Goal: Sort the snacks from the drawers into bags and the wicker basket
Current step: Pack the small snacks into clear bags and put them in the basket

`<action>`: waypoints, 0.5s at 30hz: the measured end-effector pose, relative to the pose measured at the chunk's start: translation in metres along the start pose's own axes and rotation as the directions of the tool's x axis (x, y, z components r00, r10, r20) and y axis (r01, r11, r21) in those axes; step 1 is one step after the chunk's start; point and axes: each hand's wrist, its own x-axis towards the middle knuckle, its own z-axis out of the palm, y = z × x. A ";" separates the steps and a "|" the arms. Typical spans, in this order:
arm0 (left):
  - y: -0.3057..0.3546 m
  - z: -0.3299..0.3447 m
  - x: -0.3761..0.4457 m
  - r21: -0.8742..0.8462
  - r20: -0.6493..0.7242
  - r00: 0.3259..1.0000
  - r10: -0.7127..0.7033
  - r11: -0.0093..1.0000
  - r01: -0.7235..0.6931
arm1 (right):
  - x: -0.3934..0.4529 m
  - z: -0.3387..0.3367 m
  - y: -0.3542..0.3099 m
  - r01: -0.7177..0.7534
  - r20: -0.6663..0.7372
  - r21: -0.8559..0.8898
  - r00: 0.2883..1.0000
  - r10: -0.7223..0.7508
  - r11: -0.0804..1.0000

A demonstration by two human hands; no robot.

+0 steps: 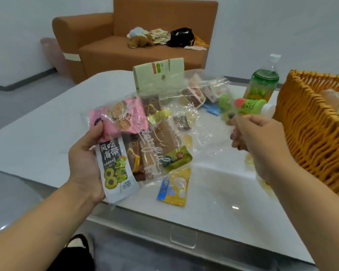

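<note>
Left hand (86, 159) grasps the clear snack bag (137, 137), light, limp, slippery; best held at its rim. Right hand (256, 137), at 3 o'clock, pinches film.

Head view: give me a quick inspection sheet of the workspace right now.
Surface: white glossy table, bearing loose snacks.
Job's things: clear bag of snacks; yellow packet lying loose; wicker basket at right, something inside.
Clutter: upright green bottle, lying green bottle, green box.
Hands: left hand grips the bag; right hand pinches clear plastic.
Cables: nothing seen.
Surroundings: brown sofa bearing oddments.
</note>
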 end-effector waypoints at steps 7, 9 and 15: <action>0.019 -0.001 0.000 -0.010 -0.017 0.993 0.114 0.993 -0.114 | -0.032 0.058 0.044 0.149 0.307 -0.849 0.920 0.242 0.507; 0.022 -0.001 0.000 -0.012 0.007 0.992 0.125 0.992 -0.125 | -0.043 0.073 0.048 0.193 0.326 -0.868 0.916 0.233 0.458; 0.022 0.005 -0.004 -0.023 0.030 0.991 0.131 0.991 -0.130 | -0.032 0.065 0.054 0.071 0.384 -0.726 0.866 0.319 0.684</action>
